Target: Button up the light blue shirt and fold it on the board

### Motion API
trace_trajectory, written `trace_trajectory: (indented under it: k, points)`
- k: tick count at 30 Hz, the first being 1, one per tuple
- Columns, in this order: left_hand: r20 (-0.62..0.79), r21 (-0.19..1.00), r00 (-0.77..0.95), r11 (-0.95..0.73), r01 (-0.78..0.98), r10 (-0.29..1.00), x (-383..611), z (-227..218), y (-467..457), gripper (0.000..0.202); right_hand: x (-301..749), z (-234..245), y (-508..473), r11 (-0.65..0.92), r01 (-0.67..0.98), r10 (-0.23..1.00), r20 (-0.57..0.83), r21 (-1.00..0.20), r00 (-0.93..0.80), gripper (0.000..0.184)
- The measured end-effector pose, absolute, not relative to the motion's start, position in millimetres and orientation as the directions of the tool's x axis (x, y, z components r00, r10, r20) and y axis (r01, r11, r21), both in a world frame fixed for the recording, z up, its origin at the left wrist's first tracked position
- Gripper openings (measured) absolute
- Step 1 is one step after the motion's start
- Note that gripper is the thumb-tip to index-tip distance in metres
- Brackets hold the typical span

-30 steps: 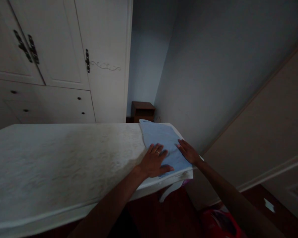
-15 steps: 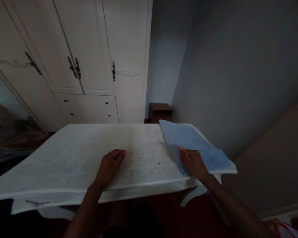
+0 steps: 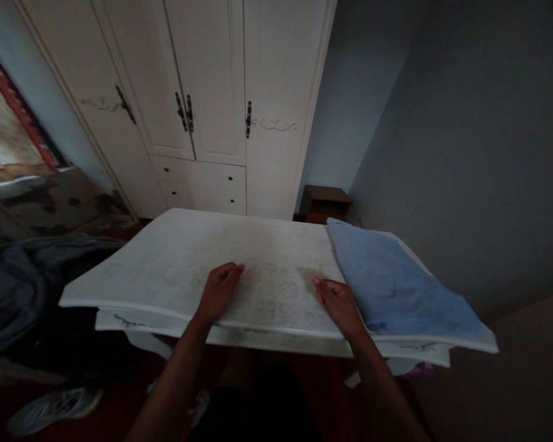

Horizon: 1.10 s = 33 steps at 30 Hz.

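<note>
A white table (image 3: 175, 270) stands in front of me. A folded light-blue cloth (image 3: 391, 282) lies flat along its right side. My left hand (image 3: 219, 291) rests on the tabletop near the front edge, with its fingers loosely curled and nothing in them. My right hand (image 3: 338, 301) lies flat on the tabletop with its fingers stretched out, just left of the cloth's near edge. Neither hand holds anything.
A white wardrobe (image 3: 212, 104) with dark handles and drawers stands behind the table. A small brown cabinet (image 3: 325, 202) sits in the corner by the grey wall. Dark clothing (image 3: 23, 288) is heaped at the left, and a shoe (image 3: 55, 405) lies on the floor.
Both hands have come off the blue cloth and moved left onto the bare tabletop. The view has swung left, bringing the dark clothing and more of the wardrobe into sight.
</note>
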<state>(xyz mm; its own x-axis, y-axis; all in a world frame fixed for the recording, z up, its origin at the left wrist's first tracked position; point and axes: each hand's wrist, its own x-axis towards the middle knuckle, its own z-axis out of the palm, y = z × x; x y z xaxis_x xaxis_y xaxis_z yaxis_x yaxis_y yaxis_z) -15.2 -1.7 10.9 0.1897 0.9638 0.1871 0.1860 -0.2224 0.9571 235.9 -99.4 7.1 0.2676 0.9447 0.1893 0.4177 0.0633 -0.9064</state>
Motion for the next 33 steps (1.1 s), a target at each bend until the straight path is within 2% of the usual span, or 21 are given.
trace_trajectory:
  k: [9,33]
  points:
    - [0.205,0.962,0.161,-0.229,0.146,0.965,-16.2,9.4,-1.1,0.041,235.0,3.4,-98.5,0.05,0.405,0.959,0.157,-0.913,0.237,0.053]
    - [0.229,0.957,0.148,-0.25,0.15,0.962,-16.1,11.4,-1.7,0.039,236.0,3.2,-100.0,0.07,0.424,0.959,0.178,-0.903,0.22,0.051]
